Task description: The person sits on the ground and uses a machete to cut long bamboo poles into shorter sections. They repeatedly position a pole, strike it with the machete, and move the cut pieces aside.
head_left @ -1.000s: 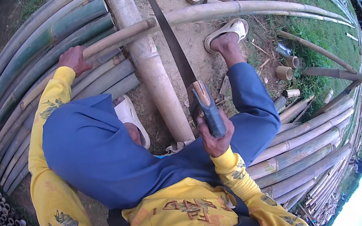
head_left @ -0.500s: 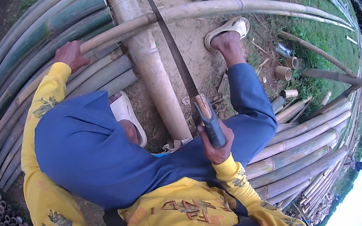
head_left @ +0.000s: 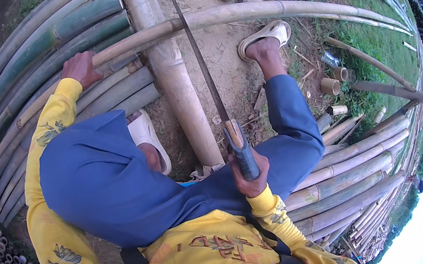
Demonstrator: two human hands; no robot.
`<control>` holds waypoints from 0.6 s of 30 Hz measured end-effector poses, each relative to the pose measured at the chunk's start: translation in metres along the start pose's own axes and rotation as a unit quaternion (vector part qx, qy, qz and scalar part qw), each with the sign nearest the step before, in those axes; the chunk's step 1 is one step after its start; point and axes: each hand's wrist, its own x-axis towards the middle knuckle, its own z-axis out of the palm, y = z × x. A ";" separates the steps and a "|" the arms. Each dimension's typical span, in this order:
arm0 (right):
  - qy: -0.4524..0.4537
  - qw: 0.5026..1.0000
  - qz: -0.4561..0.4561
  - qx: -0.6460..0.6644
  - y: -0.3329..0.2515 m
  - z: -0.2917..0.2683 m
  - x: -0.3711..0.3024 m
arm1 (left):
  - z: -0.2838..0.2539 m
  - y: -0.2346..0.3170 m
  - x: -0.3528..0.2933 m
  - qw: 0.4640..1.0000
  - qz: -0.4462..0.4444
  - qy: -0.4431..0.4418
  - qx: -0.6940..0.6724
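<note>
My left hand [head_left: 80, 69] is wrapped round a long, thin bamboo pole [head_left: 236, 13] that runs across in front of me. In my right hand [head_left: 252, 174] is the dark handle of a hand saw [head_left: 202, 68]. Its long blade points away from me, and the far part meets the pole to the right of my left hand. How deep the blade sits in the pole I cannot tell. Under the pole lies a thick bamboo log [head_left: 181, 89], pointing away from me. My right fingers are closed on the handle, partly hidden behind it.
Stacked bamboo poles [head_left: 84, 20] lie at the left, with more poles [head_left: 345, 184] at the right. Short bamboo offcuts [head_left: 330, 85] and a slanting pole [head_left: 372, 64] are on the grass. My sandalled feet [head_left: 264, 43] rest on the dirt on both sides of the log.
My right hand and the saw handle have shifted slightly left and toward me, and the blade has drawn along across the pole. My left hand stays on the pole, moving barely left.
</note>
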 end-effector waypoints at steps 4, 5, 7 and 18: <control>0.004 0.999 0.011 0.043 0.007 0.017 0.059 | -0.002 0.008 0.000 1.000 -0.007 0.007 -0.006; 0.005 0.999 0.003 0.049 0.007 0.028 0.094 | -0.003 0.011 0.003 1.000 -0.001 0.017 -0.010; 0.018 0.997 -0.040 0.070 0.004 0.043 0.140 | -0.006 0.014 0.006 1.000 0.009 0.024 -0.006; 0.028 0.999 -0.011 0.025 0.012 0.011 0.025 | 0.002 0.003 0.002 1.000 -0.014 0.006 0.004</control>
